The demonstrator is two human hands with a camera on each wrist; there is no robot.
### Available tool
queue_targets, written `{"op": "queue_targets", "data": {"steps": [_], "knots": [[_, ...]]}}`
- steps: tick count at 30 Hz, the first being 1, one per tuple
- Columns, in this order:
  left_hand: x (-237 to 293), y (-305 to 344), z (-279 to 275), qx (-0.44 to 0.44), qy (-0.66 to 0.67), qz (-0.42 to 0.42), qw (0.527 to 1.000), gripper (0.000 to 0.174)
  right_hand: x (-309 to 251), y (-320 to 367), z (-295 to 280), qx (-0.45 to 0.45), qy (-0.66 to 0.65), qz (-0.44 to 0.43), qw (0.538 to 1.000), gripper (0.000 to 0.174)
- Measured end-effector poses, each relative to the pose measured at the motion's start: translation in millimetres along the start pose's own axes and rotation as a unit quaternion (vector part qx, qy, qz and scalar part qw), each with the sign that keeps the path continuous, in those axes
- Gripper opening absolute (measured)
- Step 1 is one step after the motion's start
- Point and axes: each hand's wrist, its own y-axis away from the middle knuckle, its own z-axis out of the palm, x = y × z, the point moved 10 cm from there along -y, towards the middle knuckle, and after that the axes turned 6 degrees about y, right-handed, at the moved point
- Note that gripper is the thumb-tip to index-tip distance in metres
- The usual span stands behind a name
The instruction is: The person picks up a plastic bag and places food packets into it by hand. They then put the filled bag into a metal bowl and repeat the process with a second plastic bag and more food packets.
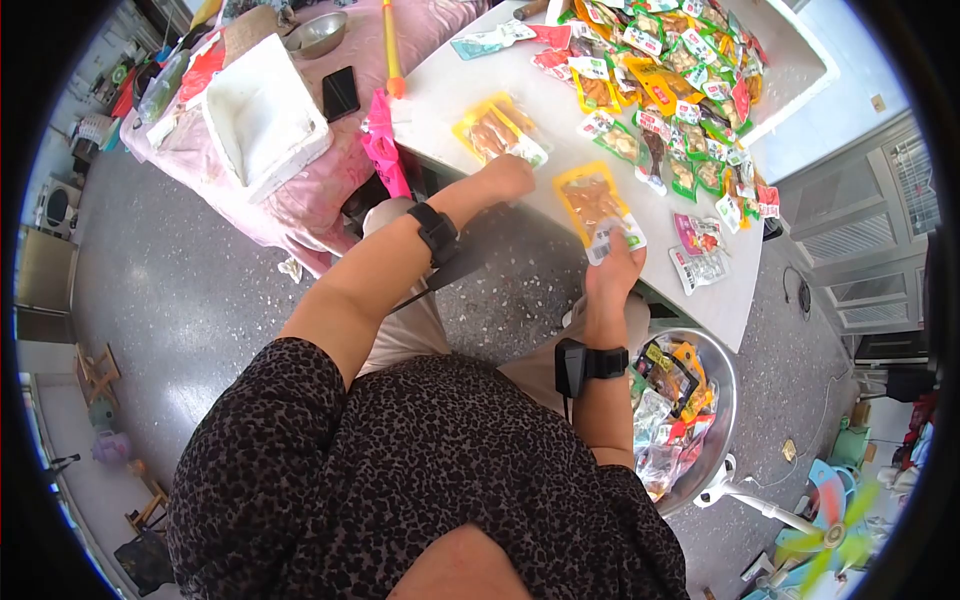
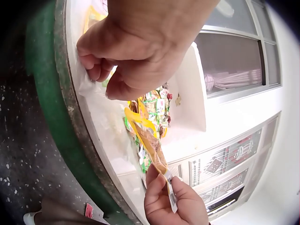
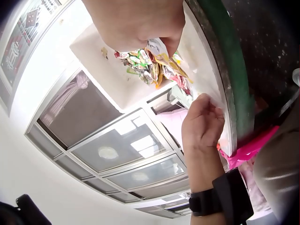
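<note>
My right hand (image 1: 618,262) pinches the white lower end of a yellow-edged food pouch (image 1: 588,195), thumb on top. The pouch has a clear window with brown food inside. In the left wrist view it is tilted nearly edge-on, over the table's front edge. My left hand (image 1: 508,178) is at the table edge with curled fingers, pinching thin clear plastic film (image 2: 88,88). Just beyond that hand lie similar yellow pouches (image 1: 492,130). From the right wrist camera, the left hand (image 3: 204,123) appears beside the white tabletop, its wrist wearing a black strap.
A heap of small snack packets (image 1: 690,110) spills from a white foam box (image 1: 800,85). Two packets (image 1: 700,268) lie at the table's right. A metal basin (image 1: 728,400) of packets stands on the floor near a fan (image 1: 832,537). Pink bag (image 1: 382,150) hangs at left.
</note>
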Motion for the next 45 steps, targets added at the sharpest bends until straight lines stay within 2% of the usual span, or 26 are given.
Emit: {"op": "queue_targets", "data": {"steps": [3, 9, 12, 15, 18, 21, 24, 27, 30, 33, 36, 39, 42, 45], "knots": [[-15.8, -3.1, -2.1, 0.022, 0.120, -0.026, 0.992, 0.017, 2.9, 0.4, 0.2, 0.005, 0.013, -0.001, 1.000, 0.026], [-27.7, -3.7, 4.5, 0.014, 0.227, -0.050, 0.973, 0.018, 20.5, 2.6, 18.0, -0.048, 0.018, 0.047, 0.998, 0.027], [3.5, 6.6, -4.7, 0.027, 0.098, 0.067, 0.993, 0.019, 29.0, -2.9, 22.5, -0.061, 0.009, 0.078, 0.995, 0.028], [24.7, 14.7, -12.8, 0.157, -0.117, 0.171, 0.966, 0.022, 30.9, -7.5, 31.6, -0.068, -0.008, 0.101, 0.993, 0.027], [43.5, 27.2, -20.0, 0.122, -0.170, 0.094, 0.973, 0.024, 34.6, -11.7, 43.3, -0.079, -0.012, 0.112, 0.991, 0.027], [68.1, 44.1, -25.1, 0.144, -0.182, 0.156, 0.960, 0.024, 36.5, -13.8, 58.5, -0.112, -0.040, 0.092, 0.989, 0.025], [75.5, 50.2, -25.9, 0.169, -0.102, 0.218, 0.956, 0.026, 52.6, -17.6, 66.6, -0.068, -0.023, 0.115, 0.991, 0.024], [78.5, 52.9, -27.8, 0.181, -0.110, 0.214, 0.953, 0.030, 57.4, -22.4, 88.3, -0.112, 0.034, 0.122, 0.986, 0.026], [77.6, 53.8, -24.0, 0.110, -0.154, 0.185, 0.964, 0.034, 67.5, -10.4, 104.3, -0.207, 0.134, 0.213, 0.945, 0.026], [88.4, 74.4, -37.8, 0.282, -0.204, 0.275, 0.896, 0.032, 75.9, 4.4, 98.0, -0.288, 0.117, 0.307, 0.900, 0.024], [93.1, 83.6, -35.0, 0.287, -0.170, 0.325, 0.885, 0.023, 76.1, -2.6, 91.3, -0.267, 0.106, 0.279, 0.916, 0.026], [77.7, 65.5, -21.1, 0.141, -0.090, 0.238, 0.957, 0.017, 66.6, -3.6, 105.2, -0.175, 0.013, 0.201, 0.964, 0.028], [90.6, 74.0, -28.4, 0.186, -0.103, 0.288, 0.934, 0.013, 77.1, -15.7, 109.4, -0.160, 0.035, 0.179, 0.970, 0.029], [90.2, 71.4, -32.5, 0.180, -0.120, 0.280, 0.935, 0.011, 78.2, -24.5, 114.6, -0.253, 0.235, 0.065, 0.936, 0.026]]}}
